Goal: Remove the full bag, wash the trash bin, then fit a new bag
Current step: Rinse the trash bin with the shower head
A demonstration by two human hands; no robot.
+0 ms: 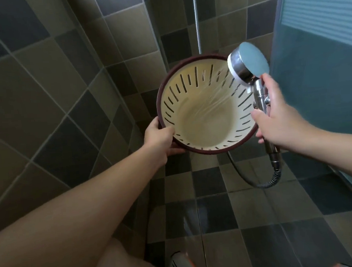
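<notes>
Left hand (159, 137) grips the slotted cream plastic trash bin (206, 106) by its maroon rim; right hand (280, 122) fingers curl around a chrome shower head (248, 62), handle partly hidden.

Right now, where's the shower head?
In the head view the shower head is right of centre, gripped by its handle in the right hand, just above the upper right rim of the trash bin and spraying into it.

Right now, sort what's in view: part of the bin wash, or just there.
In the job:
trash bin, held by left hand
shower head, held by right hand
hose

Just there:
shoe
glass door
</notes>
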